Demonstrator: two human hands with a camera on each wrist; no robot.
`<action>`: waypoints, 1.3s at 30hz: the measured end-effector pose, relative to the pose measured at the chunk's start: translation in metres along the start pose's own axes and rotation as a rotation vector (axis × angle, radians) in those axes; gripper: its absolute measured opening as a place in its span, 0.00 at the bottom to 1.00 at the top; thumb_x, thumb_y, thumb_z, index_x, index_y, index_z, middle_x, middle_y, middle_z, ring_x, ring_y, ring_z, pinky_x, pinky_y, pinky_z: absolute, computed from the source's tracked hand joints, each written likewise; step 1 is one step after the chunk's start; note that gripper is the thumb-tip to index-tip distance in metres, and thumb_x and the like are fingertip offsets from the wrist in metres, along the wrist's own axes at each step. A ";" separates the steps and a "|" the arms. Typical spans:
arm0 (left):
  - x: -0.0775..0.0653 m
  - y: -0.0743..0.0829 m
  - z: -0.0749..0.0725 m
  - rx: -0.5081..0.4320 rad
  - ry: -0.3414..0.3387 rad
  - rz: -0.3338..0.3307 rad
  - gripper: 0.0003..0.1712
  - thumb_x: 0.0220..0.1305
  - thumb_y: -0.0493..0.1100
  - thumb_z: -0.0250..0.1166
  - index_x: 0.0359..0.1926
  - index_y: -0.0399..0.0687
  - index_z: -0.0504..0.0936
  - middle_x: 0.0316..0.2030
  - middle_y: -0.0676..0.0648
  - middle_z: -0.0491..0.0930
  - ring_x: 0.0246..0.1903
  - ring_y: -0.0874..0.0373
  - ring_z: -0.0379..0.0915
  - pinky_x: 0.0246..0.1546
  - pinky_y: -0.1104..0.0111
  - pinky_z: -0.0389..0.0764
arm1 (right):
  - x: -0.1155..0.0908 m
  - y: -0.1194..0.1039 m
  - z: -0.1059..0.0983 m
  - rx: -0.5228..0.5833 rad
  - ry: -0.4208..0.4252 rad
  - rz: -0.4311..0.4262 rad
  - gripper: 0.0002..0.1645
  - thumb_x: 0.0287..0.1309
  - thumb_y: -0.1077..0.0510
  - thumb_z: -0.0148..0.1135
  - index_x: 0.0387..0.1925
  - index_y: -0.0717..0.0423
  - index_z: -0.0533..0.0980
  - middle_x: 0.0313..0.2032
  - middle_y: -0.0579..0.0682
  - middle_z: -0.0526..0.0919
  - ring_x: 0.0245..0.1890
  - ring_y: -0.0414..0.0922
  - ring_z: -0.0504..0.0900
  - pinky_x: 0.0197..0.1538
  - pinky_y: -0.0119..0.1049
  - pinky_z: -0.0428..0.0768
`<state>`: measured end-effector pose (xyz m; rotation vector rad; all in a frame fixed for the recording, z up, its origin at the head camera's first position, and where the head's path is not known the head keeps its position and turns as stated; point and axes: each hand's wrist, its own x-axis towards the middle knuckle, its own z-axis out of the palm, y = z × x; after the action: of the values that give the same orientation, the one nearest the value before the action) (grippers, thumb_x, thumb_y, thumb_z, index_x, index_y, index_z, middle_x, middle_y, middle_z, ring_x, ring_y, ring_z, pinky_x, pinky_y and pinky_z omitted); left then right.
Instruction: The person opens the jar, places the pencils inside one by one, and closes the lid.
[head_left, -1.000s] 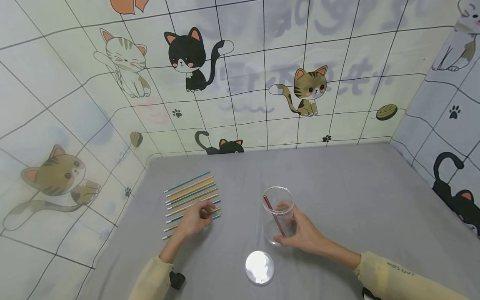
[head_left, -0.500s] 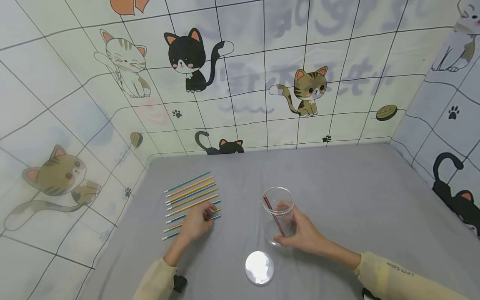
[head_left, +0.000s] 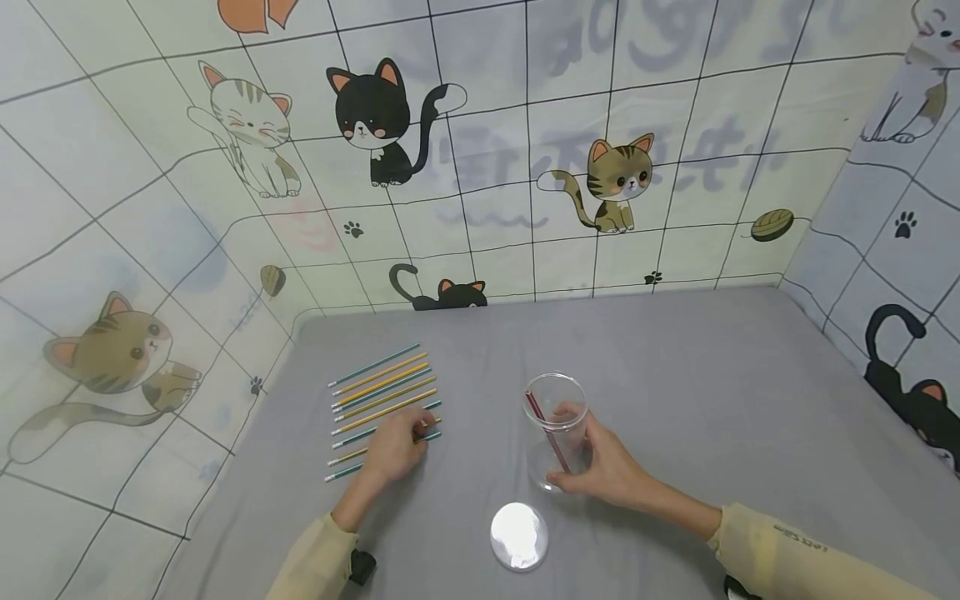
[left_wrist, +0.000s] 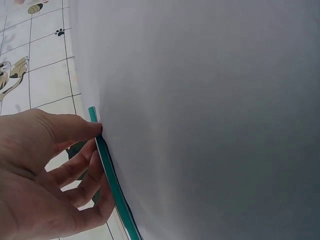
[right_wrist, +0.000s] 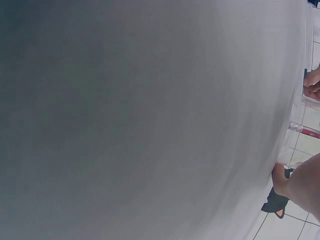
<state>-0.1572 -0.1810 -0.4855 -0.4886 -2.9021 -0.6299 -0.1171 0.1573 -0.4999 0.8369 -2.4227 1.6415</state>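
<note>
My left hand (head_left: 395, 443) is at the row of pencils (head_left: 384, 405) on the left of the table. In the left wrist view its thumb lies against the nearest teal pencil (left_wrist: 114, 185), with the fingers curled behind it. That pencil still lies along the table. My right hand (head_left: 611, 467) grips a clear, upright jar (head_left: 534, 450) low on its side. Dark red pencils (head_left: 551, 433) lean inside the jar. In the right wrist view only part of the right hand (right_wrist: 300, 187) shows at the edge, near a red pencil end (right_wrist: 311, 133).
A round clear lid (head_left: 519, 537) lies flat on the grey tablecloth (head_left: 675, 367), in front of the jar. Yellow and teal pencils lie side by side, eraser ends to the left. Cat-printed cloth walls (head_left: 495, 225) border the table at the back and sides.
My left hand has shifted slightly right and forward over the nearest pencils, its fingers closing in near their right ends. The right hand and the jar have stayed put.
</note>
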 end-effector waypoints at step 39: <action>0.024 0.023 -0.060 -0.331 -0.041 0.030 0.12 0.57 0.27 0.65 0.42 0.42 0.82 0.28 0.51 0.77 0.28 0.57 0.73 0.25 0.67 0.74 | -0.001 -0.001 0.000 -0.005 0.004 0.002 0.49 0.38 0.62 0.81 0.62 0.60 0.64 0.57 0.48 0.76 0.55 0.47 0.76 0.51 0.58 0.76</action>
<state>-0.1682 -0.1800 -0.4180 -0.5862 -2.8298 -1.1153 -0.1159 0.1574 -0.4993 0.8294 -2.4249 1.6360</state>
